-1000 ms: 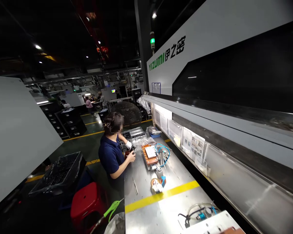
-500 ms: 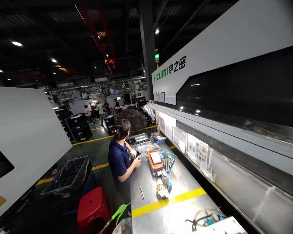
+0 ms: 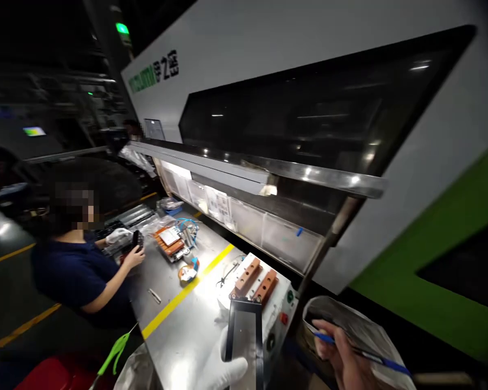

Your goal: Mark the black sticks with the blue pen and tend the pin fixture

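My left hand (image 3: 223, 365), in a white glove, grips a flat dark rectangular panel (image 3: 244, 338) held upright at the bottom centre. My right hand (image 3: 344, 360), bare, holds a blue pen (image 3: 360, 352) over a silvery plastic bag (image 3: 350, 322) at the bottom right. Just beyond the panel stands a white fixture (image 3: 268, 295) with two orange-brown blocks (image 3: 254, 279) on top, on the steel workbench (image 3: 179, 319).
A co-worker in a dark blue shirt (image 3: 75, 271) handles a small black part further along the bench. An orange jig with blue tubing (image 3: 173, 241), a tape roll (image 3: 187, 271) and a yellow floor-style stripe (image 3: 183, 295) lie between us. A large white and green machine (image 3: 309, 97) lines the right side.
The view has swung right and down. Both my hands, the dark panel and the pen have come into view, and the white fixture now sits close in front of me.
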A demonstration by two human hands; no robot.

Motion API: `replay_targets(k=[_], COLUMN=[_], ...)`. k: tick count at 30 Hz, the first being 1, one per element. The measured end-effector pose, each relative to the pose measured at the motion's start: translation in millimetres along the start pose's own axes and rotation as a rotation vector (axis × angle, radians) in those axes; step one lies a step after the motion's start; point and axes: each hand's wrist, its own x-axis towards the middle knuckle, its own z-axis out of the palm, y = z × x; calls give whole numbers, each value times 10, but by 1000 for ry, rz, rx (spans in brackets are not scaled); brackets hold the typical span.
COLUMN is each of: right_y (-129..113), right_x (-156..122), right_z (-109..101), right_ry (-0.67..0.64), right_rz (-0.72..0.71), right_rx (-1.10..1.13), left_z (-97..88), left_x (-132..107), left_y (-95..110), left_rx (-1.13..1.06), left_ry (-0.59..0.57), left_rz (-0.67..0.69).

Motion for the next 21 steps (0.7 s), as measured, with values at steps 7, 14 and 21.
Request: replay_targets(k=[7, 14, 21], right_y=[-624, -637, -526], right_x=[41, 142, 180], right_z=[251, 348, 397], right_ry=[-116, -176, -141], right_rz=[-182, -187, -205], right_rx=[108, 16, -51], left_z=[133, 128, 126], left_x=[46, 8, -50], left_y=[97, 119, 118], left_rx=[52, 78, 85], left_ry=[-98, -102, -126], left_rz=[-15, -21, -5])
